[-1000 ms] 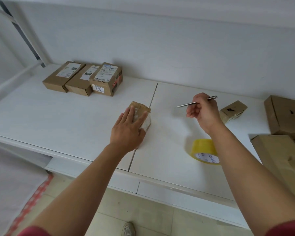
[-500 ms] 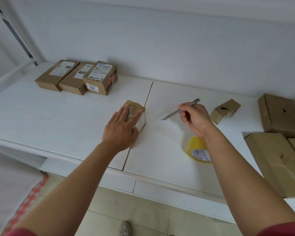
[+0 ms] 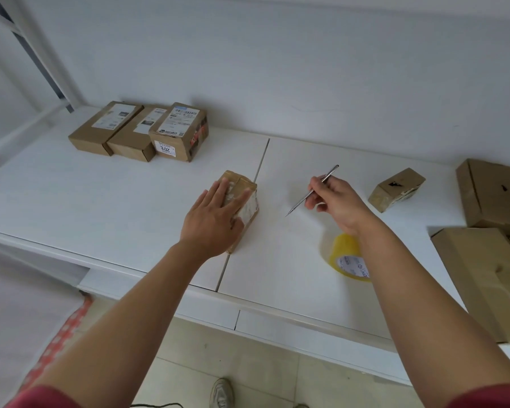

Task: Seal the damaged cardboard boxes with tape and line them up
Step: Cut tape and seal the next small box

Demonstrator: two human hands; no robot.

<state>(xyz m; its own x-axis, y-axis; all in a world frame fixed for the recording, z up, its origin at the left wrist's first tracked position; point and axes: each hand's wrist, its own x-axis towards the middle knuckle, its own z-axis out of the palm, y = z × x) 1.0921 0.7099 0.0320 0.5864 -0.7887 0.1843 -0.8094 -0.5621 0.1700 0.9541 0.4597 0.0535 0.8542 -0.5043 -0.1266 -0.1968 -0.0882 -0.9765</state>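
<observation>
Pressing down flat on the small taped box (image 3: 242, 201), the left hand (image 3: 215, 219) is lying with its fingers straight across the top, and that box is sitting mid-table right on the seam between the two white panels of the table (image 3: 130, 201). Its long axis is running roughly toward and away from the person. The right hand (image 3: 333, 201) is pinching a thin metal blade (image 3: 311, 191) with the tip now pointing down-left at the box, just to the box's right but not touching it, so I'd guess it's the right hand that's about to trim the tape there. A second ago the blade was lying nearly level and pointing away; it's tipping down and swinging closer. The yellow tape roll (image 3: 348, 257) is sitting under the right wrist, three labelled boxes (image 3: 139, 131) are lining up at the back left, and the small torn box (image 3: 396, 188) is waiting on the right.
</observation>
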